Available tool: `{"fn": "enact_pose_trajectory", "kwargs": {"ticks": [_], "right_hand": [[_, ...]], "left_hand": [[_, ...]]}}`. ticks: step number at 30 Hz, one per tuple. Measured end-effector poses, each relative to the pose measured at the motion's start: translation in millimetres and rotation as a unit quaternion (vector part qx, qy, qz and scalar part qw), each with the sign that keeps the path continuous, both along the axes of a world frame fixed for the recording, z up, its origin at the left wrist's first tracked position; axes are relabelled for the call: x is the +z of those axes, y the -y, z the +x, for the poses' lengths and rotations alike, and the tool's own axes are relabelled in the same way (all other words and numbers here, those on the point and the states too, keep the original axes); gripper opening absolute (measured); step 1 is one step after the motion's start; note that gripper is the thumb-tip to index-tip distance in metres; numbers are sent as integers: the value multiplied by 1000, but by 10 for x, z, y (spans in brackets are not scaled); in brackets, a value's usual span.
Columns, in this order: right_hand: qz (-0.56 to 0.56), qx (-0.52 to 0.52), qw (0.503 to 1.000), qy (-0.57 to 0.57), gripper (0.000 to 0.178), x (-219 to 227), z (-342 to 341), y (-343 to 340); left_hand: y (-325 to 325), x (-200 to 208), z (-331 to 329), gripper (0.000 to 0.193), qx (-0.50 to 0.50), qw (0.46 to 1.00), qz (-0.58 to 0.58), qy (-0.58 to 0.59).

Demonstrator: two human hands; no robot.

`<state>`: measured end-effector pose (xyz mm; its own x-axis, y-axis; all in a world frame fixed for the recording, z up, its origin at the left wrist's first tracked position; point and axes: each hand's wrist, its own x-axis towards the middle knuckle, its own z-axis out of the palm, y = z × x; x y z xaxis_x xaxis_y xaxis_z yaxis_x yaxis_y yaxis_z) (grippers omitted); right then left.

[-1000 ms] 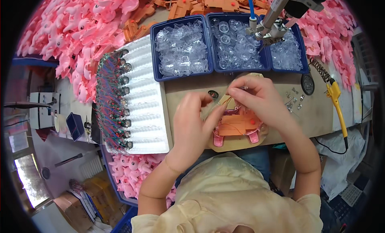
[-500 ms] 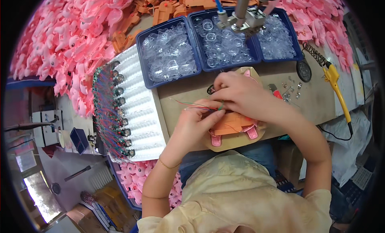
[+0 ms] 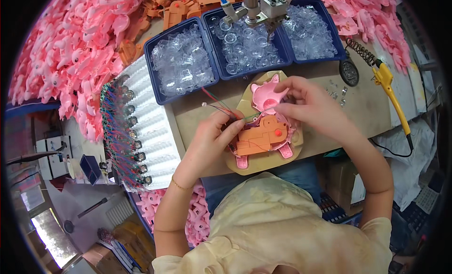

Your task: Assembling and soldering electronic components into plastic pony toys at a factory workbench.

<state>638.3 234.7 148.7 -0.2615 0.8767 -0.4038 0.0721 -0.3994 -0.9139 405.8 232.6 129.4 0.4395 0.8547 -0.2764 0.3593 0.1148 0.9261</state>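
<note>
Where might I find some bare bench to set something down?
Bare bench lies between the right forearm and the yellow tool; a smaller patch separates the white tray from the left hand. Blue bins and pink parts crowd the far side.

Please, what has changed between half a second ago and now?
The right hand moved rightward, uncovering more of the glossy pink plastic shell. The left hand still pinches thin red and green wires. The orange plastic housing stayed in the shell.

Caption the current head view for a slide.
Left hand holding coloured wires beside an orange casing in a pink toy shell.
</note>
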Motion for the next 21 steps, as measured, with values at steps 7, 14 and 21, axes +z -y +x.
{"fn": "enact_pose_trajectory", "kwargs": {"ticks": [7,14,21], "right_hand": [[397,39,848,349,29,-222,-23,17],[461,158,781,391,28,-202,13,-72],[456,228,809,294,23,-269,19,-177]], "left_hand": [[34,14,13,14,22,997,-52,42],[21,-67,-31,16,22,999,4,24],[45,-82,-23,17,37,998,11,47]]}}
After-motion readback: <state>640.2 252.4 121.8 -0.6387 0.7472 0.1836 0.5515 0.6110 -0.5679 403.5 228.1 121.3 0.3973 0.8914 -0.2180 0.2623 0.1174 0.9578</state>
